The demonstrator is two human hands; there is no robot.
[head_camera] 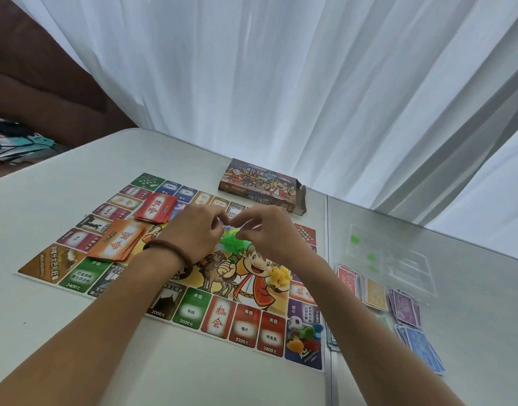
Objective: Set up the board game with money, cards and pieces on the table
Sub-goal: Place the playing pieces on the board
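The game board (190, 310) lies flat on the white table (76, 332). On it sit a red card stack (155, 210), an orange card stack (117, 244), a pile of green pieces (233, 244), a pile of yellow pieces (278, 277), and a die with coloured tokens (303, 332) at the near right corner. My left hand (197, 231) and my right hand (263, 230) meet above the green pile, fingers curled with fingertips close together. Whatever they pinch is too small to make out.
The game box (262, 186) stands open beyond the board. Stacks of paper money (377, 294) in red, yellow, purple and blue lie to the right, beside a clear plastic tray (395, 259). White curtains hang behind the table; a brown sofa is at far left.
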